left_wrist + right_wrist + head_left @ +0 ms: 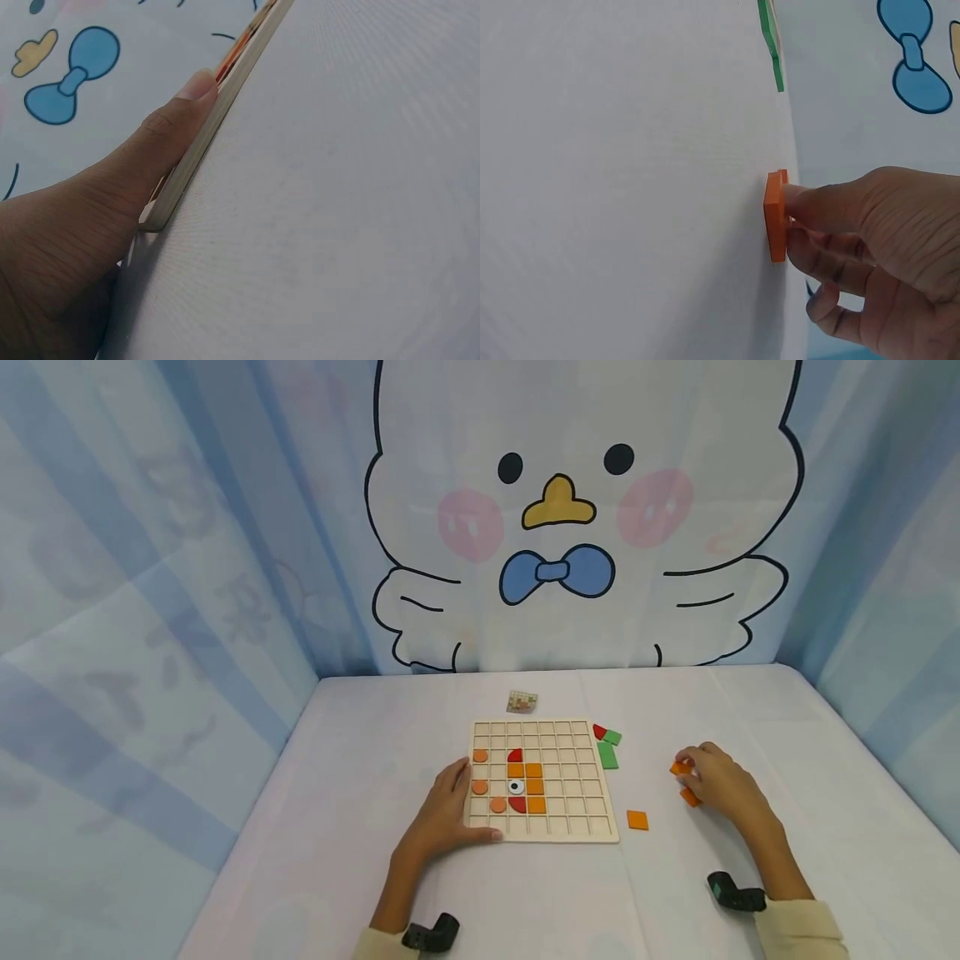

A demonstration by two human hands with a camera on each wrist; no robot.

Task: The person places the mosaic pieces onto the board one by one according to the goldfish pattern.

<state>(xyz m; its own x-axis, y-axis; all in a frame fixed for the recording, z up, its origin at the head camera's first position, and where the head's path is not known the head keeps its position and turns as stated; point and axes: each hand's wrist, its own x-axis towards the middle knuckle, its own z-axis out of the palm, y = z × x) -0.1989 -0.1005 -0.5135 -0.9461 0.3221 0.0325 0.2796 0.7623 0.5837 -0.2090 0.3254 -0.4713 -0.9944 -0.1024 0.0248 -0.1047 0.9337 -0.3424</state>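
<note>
My left hand (442,810) rests at the near left corner of a wooden grid board (577,823), its fairly straight fingers along the left side. In the left wrist view, the thumb (169,127) lies against the board's edge (191,161). Well to the right of the board, my right hand (723,781) pinches an orange square tile (681,767) low over the table. A second orange tile (690,797) is just beneath the thumb. The right wrist view shows the thumb and curled fingers against an orange tile (774,221) seen edge-on.
On the board sit several orange squares (535,787), orange discs (480,787), red quarter-rounds (515,756) and a white eye disc (516,787). Green tiles (607,756) and a red piece (598,732) lie beside it. A loose orange tile (637,820) and a small clear packet (522,702) lie nearby.
</note>
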